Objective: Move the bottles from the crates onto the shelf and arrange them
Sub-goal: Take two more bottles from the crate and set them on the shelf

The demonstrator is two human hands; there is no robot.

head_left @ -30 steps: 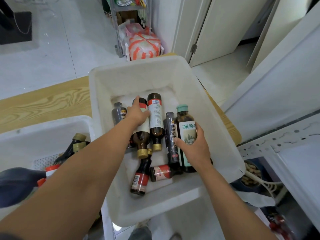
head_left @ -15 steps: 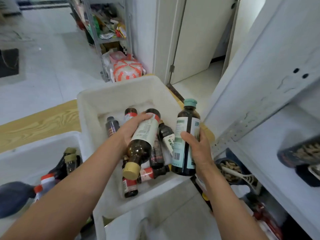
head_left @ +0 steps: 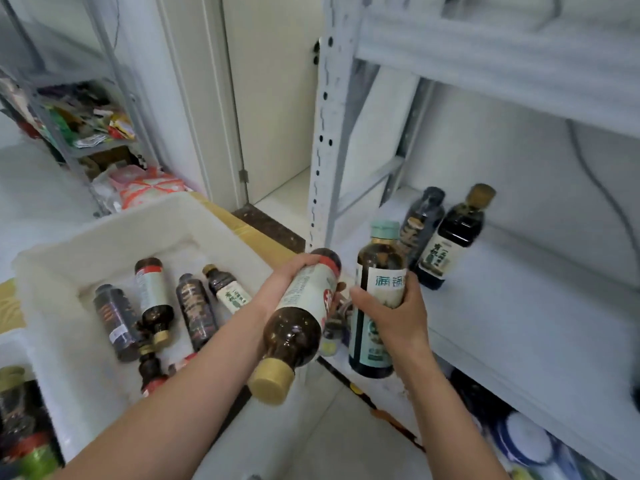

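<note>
My left hand (head_left: 289,284) grips a brown bottle with a tan cap (head_left: 298,327), tilted with the cap toward me, between the crate and the shelf. My right hand (head_left: 393,311) holds a dark bottle with a pale green cap (head_left: 379,258) upright at the front edge of the white shelf (head_left: 540,317). Two dark bottles (head_left: 420,225) (head_left: 453,237) stand on the shelf behind it. Several bottles (head_left: 194,306) lie in the white foam crate (head_left: 110,237) at the left.
A second crate with bottles (head_left: 17,420) shows at the lower left. A perforated white shelf post (head_left: 323,143) rises behind my hands, with an upper shelf board (head_left: 502,60) overhead. A rack of packets (head_left: 83,119) and a door (head_left: 273,98) stand farther back.
Both hands have lifted their bottles out of the crate and carried them right, toward the shelf. The view has swung right, showing the shelf surface and two standing bottles.
</note>
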